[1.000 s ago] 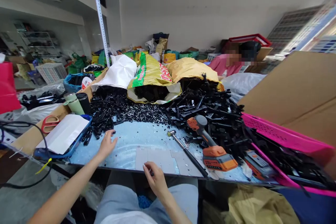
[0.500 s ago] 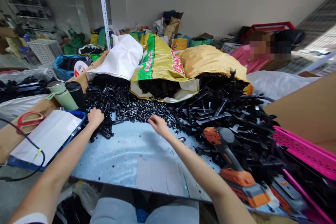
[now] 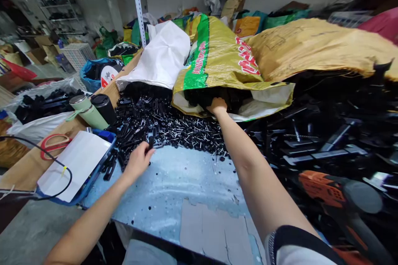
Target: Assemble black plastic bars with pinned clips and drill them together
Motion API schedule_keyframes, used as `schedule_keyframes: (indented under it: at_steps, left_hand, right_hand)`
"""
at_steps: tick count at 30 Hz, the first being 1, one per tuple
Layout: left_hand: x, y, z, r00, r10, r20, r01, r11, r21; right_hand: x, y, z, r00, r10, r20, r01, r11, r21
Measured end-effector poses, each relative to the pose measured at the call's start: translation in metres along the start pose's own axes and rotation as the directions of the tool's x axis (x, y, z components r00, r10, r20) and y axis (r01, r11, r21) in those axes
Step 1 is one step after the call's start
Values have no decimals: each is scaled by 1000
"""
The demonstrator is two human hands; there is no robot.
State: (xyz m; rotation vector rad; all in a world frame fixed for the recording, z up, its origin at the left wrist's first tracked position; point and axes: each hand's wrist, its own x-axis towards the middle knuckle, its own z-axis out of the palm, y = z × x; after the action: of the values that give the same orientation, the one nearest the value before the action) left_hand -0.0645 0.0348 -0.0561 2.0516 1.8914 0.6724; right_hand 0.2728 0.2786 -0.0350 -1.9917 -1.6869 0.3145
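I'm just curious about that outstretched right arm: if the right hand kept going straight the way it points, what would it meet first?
Probably the black parts inside the yellow-green sack; the right hand is already at its mouth, though depth is unclear.

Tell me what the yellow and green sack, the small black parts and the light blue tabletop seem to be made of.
The yellow and green printed sack looks like woven plastic: slightly glossy, creased and stiffly folded. The small black parts look like moulded plastic, dull black with uniform shapes; some carry pale pins, possibly metal. The light blue tabletop seems to be a painted or coated board, since grey patches show where the coating has peeled.
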Motion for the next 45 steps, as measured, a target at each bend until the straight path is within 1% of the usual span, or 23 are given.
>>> schedule_keyframes:
  at_steps: [3,5,8,10,12,13,15,16,17,18,20,21,22,24,26,27,29,32,34,36,38,41,45]
  left_hand:
    - [-54,34,20,993,78,91,-58,977,-204]
    - [-84,48,35,984,117,137,-69,948,-311]
    - [-115,58,54,975,99,201,12,872,-489]
    - [-126,61,62,967,42,250,135,750,-647]
    - [-131,63,64,954,-17,300,252,590,-767]
    - [-132,63,64,945,-39,324,294,531,-795]
    - [-134,64,63,932,-53,358,335,497,-801]
    - [-136,64,62,934,-55,354,330,515,-791]
    - [-138,64,62,940,-60,335,313,542,-780]
    - [-140,65,61,947,-66,314,294,570,-768]
    - [-144,67,63,955,-93,281,280,597,-752]
    - [-147,68,64,953,-110,283,291,594,-750]
    - [-149,70,65,948,-121,295,308,583,-752]
    - [-154,76,66,942,-131,309,327,569,-755]
    - [-158,83,65,946,-123,301,314,584,-748]
    - [-159,86,65,948,-115,296,304,597,-742]
    - [-162,91,63,954,-103,281,283,616,-735]
    - [-163,98,60,967,-69,244,230,644,-729]
    - [-163,103,57,984,-14,176,134,708,-693]
    - [-164,106,53,992,79,95,-5,791,-612]
    - [-167,107,48,986,162,46,-115,845,-522]
    - [-172,105,44,974,224,15,-193,871,-451]
    - [-171,102,46,961,272,-57,-270,865,-422]
  right_hand:
    - [-29,-2,-4,1000,-19,-11,19,1000,11]
    - [-61,-1,-9,1000,-6,24,2,992,126]
    - [-131,7,-17,981,-68,181,-13,911,412]
    - [-189,19,-23,953,-188,237,57,880,472]
    - [-249,35,-30,891,-372,261,243,876,417]
    - [-277,43,-35,830,-474,294,357,856,374]
    - [-324,56,-43,667,-634,391,566,773,286]
    - [-342,60,-45,610,-663,434,634,737,234]
    - [-355,63,-47,603,-653,459,665,729,163]
    - [-365,64,-46,654,-604,456,649,757,71]
    - [-376,59,-40,842,-377,385,453,882,-127]
    - [-378,53,-35,915,-219,339,298,934,-199]
    - [-379,47,-29,949,-72,306,150,959,-239]
    - [-379,34,-16,951,73,299,-15,982,-191]
    - [-381,23,-6,940,18,341,-43,997,66]
    - [-383,19,-3,932,-27,362,-70,965,251]
    - [-390,14,0,900,-97,425,-190,790,584]
    - [-403,10,-2,845,-192,499,-347,513,785]
    - [-409,11,-6,836,-251,487,-346,449,824]
    - [-411,15,-12,844,-288,452,-279,485,829]
    - [-410,20,-20,847,-341,408,-150,583,798]
    - [-405,26,-31,823,-450,346,79,694,716]
    - [-399,26,-40,799,-566,202,336,699,631]
